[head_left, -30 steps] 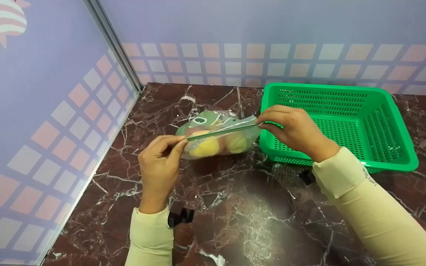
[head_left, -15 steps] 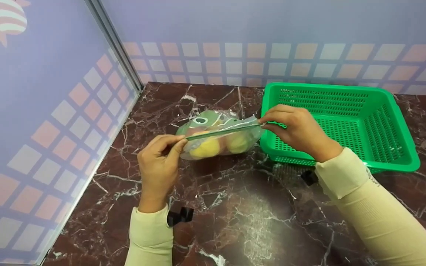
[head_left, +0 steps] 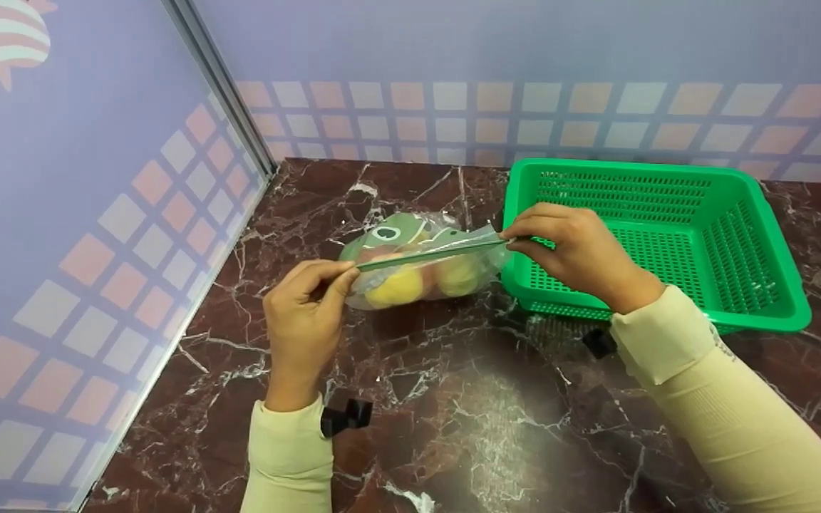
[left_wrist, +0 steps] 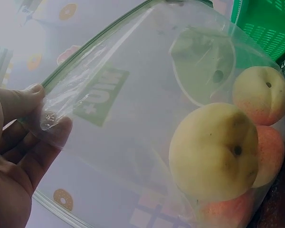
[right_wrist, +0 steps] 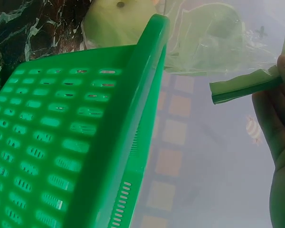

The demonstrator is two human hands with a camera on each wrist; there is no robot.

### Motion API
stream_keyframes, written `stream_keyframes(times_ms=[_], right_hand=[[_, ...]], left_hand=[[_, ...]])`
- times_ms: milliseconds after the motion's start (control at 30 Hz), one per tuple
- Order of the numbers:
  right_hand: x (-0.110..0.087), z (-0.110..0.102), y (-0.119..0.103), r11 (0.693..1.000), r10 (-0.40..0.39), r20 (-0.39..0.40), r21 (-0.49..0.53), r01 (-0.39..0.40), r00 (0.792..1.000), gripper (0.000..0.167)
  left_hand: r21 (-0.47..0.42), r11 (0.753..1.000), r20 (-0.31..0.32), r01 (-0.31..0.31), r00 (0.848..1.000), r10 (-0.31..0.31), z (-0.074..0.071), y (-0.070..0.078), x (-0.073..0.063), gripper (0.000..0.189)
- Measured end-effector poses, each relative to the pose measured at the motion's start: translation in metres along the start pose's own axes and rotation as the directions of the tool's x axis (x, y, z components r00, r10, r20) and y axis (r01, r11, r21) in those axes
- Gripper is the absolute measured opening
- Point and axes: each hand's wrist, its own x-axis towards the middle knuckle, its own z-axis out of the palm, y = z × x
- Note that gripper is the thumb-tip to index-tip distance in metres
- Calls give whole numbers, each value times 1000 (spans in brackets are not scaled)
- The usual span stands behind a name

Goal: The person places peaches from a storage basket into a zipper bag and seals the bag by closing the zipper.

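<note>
A clear zip bag (head_left: 467, 249) with a green seal strip and green printing stands on the table between the hands. Several yellow and pink peaches (left_wrist: 213, 152) lie in its bottom. At the strip's left end, the left hand (head_left: 307, 306) pinches the bag between thumb and fingers. The right hand (head_left: 574, 246) pinches the strip's other end, over the basket's left rim. In the right wrist view a short end of the green strip (right_wrist: 244, 86) sticks out past the fingers. The strip runs taut, slightly higher at the right.
A green perforated basket (head_left: 785, 263) stands right of the bag, close beside it. The table (head_left: 410, 399) is dark red marble pattern. Lilac walls with checkered squares rise behind (head_left: 396, 43) and at the left (head_left: 97, 157).
The right hand has shifted slightly to the right along with the strip's end. The left hand keeps nearly the same place, and the peaches stay where they were.
</note>
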Motion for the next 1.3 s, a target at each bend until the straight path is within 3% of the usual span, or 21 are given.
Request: stream_keyframes(times_ms=[1300], right_hand=[[-5,-4,4,1000,-2,16,24,1,1000,13]], left_hand=[[-12,1000,36,11,999,-10,-4,0,-1,7]])
